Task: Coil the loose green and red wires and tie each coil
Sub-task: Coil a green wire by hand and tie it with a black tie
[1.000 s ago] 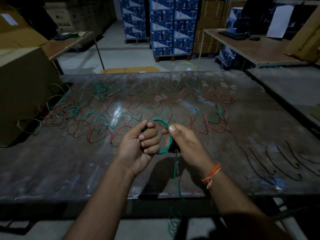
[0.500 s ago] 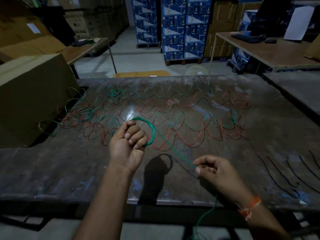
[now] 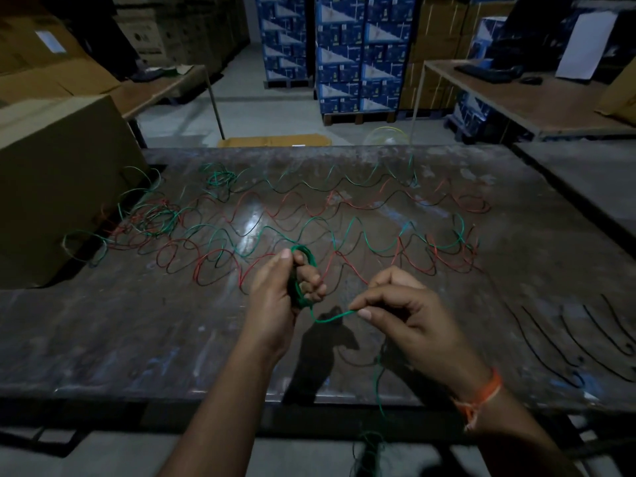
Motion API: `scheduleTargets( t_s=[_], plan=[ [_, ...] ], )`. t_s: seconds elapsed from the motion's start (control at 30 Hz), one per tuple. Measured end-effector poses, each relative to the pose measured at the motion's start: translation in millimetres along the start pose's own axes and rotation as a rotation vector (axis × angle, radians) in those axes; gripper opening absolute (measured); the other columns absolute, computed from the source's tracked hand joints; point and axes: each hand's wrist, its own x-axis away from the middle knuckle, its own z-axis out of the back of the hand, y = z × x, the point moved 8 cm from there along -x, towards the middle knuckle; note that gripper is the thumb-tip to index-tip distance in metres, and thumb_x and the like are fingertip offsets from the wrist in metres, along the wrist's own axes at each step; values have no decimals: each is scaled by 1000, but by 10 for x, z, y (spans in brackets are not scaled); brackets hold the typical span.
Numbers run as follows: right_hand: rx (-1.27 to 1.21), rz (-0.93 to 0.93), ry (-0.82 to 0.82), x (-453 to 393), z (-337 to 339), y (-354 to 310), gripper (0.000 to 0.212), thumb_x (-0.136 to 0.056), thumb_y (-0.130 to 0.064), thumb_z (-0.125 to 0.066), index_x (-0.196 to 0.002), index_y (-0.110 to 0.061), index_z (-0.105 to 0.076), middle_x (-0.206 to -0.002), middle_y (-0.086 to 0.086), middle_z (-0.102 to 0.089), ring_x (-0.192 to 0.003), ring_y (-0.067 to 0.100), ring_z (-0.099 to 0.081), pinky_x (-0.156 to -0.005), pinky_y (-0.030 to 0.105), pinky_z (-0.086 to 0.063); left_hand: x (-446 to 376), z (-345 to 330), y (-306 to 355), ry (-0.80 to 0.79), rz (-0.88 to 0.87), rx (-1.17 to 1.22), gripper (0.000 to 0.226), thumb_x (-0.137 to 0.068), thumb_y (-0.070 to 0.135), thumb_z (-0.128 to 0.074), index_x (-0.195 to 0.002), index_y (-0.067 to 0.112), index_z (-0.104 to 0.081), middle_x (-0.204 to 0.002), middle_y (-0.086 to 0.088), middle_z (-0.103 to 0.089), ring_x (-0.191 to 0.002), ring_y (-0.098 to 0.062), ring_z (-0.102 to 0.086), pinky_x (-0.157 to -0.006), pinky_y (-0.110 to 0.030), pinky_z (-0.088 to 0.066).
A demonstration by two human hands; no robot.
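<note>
Green coil [image 3: 300, 273] stands upright over the table [image 3: 103, 339], long axis vertical, left hand [image 3: 279, 293] fingers curled thru it. Right hand [image 3: 402, 313] pinches the tail w/ thumb + index, tail running sideways btw hands.

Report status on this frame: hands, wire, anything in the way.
Left hand grips green wire coil. Right hand pinches the coil's free tail. Coil untied. Loose red and green wires on table behind, not obstructing.

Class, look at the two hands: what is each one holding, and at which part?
The left hand grips the green coil around its bundled loops. The right hand pinches the same wire's loose tail just beyond the coil.
</note>
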Motion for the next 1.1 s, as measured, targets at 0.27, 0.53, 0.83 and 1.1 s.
scheduleTargets(
  t_s=[0.27,0.53,0.83,1.1],
  plan=[
    [75,153,77,-291,18,-372,11,-87,-2,-77,-93,-11,-77,-86,0,-65,-83,18,-65,-71,33,-52,168,-266,-30,-207,-18,-400,29,-108,20,-34,-87,8,-51,-58,3,-37,-48,-7,-31,-45,-20,-22],
    [37,126,239,-348,47,-193,9,-88,-4,-76,-95,-9,-76,-91,2,-66,-88,18,-66,-77,30,-53,271,-312,-75,-316,70,-325,34,-98,40,-44,-80,15,-59,-54,2,-29,-49,-13,-18,-47,-24,-13],
    [-527,-404,65,-130,-421,421,45,-102,-43,-48,-66,-19,-60,-61,2,-56,-62,16,-56,-68,37,-41,334,-270,-219,-325,323,201,29,-100,29,-40,-76,16,-48,-48,12,-26,-41,-5,-12,-40,-20,-14],
    [-577,-409,111,-69,-442,377,42,-97,-41,-46,-58,-24,-49,-52,-3,-42,-52,14,-43,-51,25,-32,433,-295,-311,-435,511,348,26,-95,25,-38,-77,15,-54,-46,12,-29,-39,-4,-21,-46,-23,-22]
  ],
)
